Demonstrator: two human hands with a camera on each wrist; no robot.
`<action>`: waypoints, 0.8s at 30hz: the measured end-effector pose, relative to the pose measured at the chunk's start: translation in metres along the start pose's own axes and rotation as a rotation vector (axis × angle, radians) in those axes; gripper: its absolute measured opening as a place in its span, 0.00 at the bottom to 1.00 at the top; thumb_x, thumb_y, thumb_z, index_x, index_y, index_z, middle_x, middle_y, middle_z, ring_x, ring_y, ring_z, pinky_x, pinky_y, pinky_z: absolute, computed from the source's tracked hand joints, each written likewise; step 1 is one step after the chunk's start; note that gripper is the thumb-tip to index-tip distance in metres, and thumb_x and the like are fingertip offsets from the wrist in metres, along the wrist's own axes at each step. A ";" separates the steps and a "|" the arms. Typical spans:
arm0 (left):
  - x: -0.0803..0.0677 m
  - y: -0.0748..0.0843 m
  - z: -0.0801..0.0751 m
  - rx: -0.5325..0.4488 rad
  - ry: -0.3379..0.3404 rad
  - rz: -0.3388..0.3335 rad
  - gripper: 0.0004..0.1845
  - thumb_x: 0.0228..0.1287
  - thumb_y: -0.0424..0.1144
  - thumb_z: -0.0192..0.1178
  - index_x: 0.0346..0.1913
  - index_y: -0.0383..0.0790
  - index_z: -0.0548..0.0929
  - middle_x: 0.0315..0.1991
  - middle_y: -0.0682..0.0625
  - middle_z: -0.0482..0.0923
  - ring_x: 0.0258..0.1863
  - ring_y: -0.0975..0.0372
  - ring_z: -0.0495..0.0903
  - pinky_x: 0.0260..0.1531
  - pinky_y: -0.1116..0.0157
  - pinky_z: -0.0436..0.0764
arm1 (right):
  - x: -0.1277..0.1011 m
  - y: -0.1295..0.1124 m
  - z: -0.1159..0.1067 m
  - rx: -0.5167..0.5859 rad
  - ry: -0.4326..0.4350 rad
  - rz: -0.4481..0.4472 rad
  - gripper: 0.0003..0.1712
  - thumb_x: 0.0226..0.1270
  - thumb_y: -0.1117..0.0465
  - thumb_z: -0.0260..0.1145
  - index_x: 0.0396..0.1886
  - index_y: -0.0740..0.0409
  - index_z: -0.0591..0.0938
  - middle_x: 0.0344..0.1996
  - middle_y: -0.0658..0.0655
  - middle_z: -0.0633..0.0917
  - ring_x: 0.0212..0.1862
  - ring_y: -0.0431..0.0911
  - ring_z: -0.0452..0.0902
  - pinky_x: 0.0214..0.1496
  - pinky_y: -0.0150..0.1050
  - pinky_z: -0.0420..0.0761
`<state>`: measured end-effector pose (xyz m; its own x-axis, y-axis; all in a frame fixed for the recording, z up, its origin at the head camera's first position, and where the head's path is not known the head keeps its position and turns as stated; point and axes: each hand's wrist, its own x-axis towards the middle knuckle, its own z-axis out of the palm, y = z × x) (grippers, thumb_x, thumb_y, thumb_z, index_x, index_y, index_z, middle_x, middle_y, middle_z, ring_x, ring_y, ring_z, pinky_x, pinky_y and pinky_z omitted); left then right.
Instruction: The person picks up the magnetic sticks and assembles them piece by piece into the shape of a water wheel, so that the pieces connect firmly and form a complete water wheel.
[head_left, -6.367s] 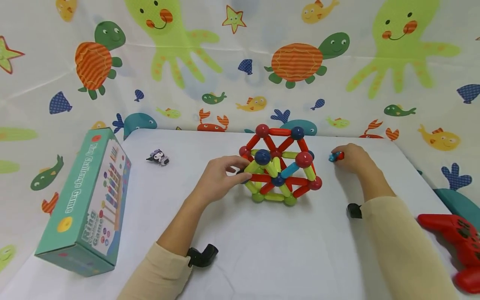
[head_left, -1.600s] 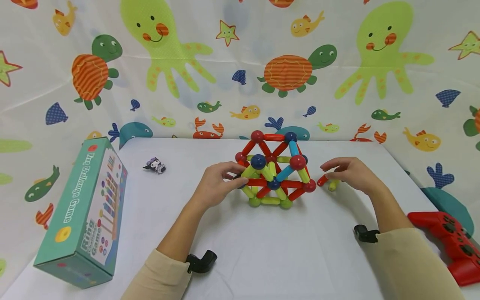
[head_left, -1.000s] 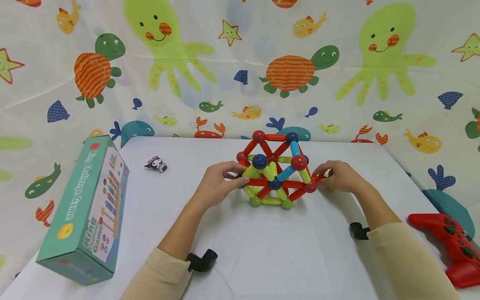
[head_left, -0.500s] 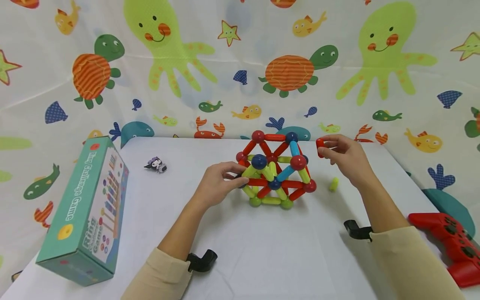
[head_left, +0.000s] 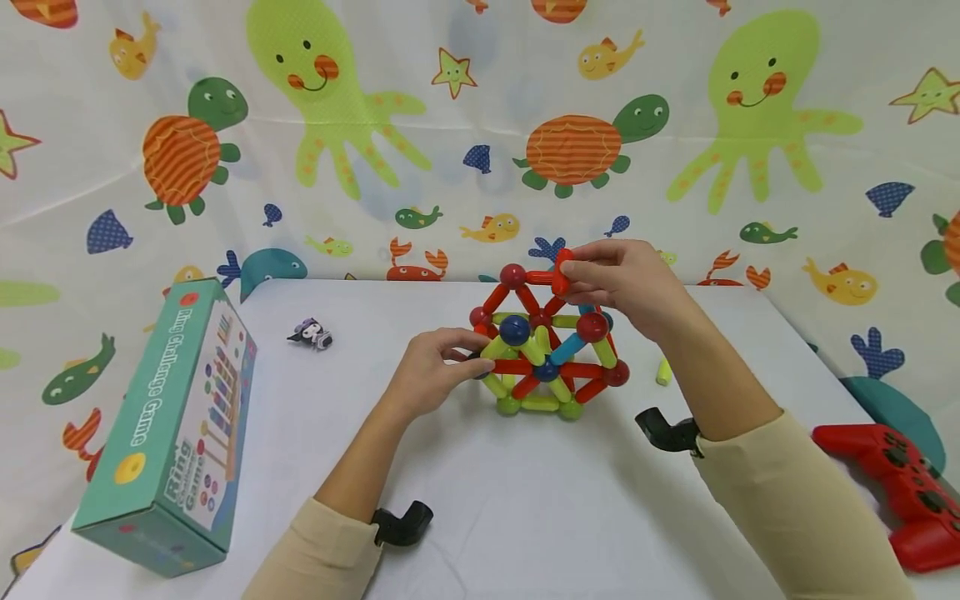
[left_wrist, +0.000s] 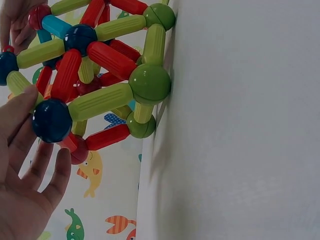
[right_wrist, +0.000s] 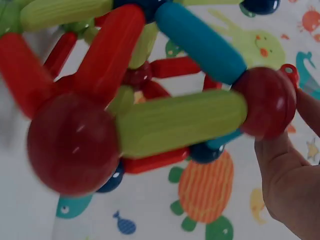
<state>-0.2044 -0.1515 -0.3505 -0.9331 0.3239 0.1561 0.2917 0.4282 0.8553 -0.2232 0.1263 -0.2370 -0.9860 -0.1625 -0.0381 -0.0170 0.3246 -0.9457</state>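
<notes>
A dome of red, yellow-green and blue rods joined by balls (head_left: 546, 346) stands on the white table (head_left: 525, 500). My left hand (head_left: 468, 358) grips its left side. In the left wrist view the thumb and fingers (left_wrist: 59, 172) lie around a dark blue ball (left_wrist: 52, 120). My right hand (head_left: 572, 275) pinches a short red rod (head_left: 561, 273) at the dome's top right, against the upper red rod. In the right wrist view its fingers (right_wrist: 287, 185) sit behind a red ball (right_wrist: 270, 102). A loose yellow-green rod (head_left: 663, 372) lies on the table to the right of the dome.
A teal game box (head_left: 172, 425) lies at the left. A small toy figure (head_left: 311, 333) sits behind it. A red game controller (head_left: 900, 492) rests at the right edge. A sea-creature printed cloth (head_left: 480, 125) hangs behind the table.
My right hand picked the red rod off the table beside the dome and carried it up to the top. The yellow-green rod stayed on the table. My left hand kept its hold.
</notes>
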 end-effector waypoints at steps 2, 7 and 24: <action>0.000 0.000 0.000 -0.002 -0.002 -0.001 0.17 0.67 0.44 0.71 0.57 0.47 0.88 0.54 0.52 0.86 0.54 0.53 0.82 0.49 0.56 0.86 | 0.003 -0.007 0.008 -0.049 -0.027 0.032 0.25 0.75 0.53 0.68 0.63 0.63 0.79 0.52 0.61 0.87 0.47 0.48 0.90 0.52 0.36 0.87; 0.001 -0.001 0.001 0.003 0.007 -0.004 0.16 0.67 0.44 0.71 0.56 0.48 0.88 0.53 0.52 0.86 0.54 0.54 0.82 0.49 0.56 0.86 | 0.012 -0.020 0.028 -0.120 -0.104 0.127 0.24 0.72 0.53 0.70 0.61 0.61 0.81 0.50 0.62 0.89 0.49 0.51 0.90 0.56 0.40 0.86; 0.001 -0.002 0.000 -0.001 0.005 -0.013 0.16 0.67 0.44 0.70 0.56 0.47 0.88 0.54 0.52 0.86 0.54 0.54 0.82 0.50 0.57 0.86 | 0.024 -0.026 0.045 -0.213 -0.121 0.215 0.21 0.72 0.55 0.70 0.60 0.58 0.82 0.49 0.61 0.90 0.43 0.47 0.91 0.53 0.39 0.87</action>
<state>-0.2063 -0.1518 -0.3525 -0.9378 0.3143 0.1473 0.2793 0.4315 0.8578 -0.2393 0.0723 -0.2281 -0.9440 -0.1747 -0.2799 0.1427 0.5488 -0.8237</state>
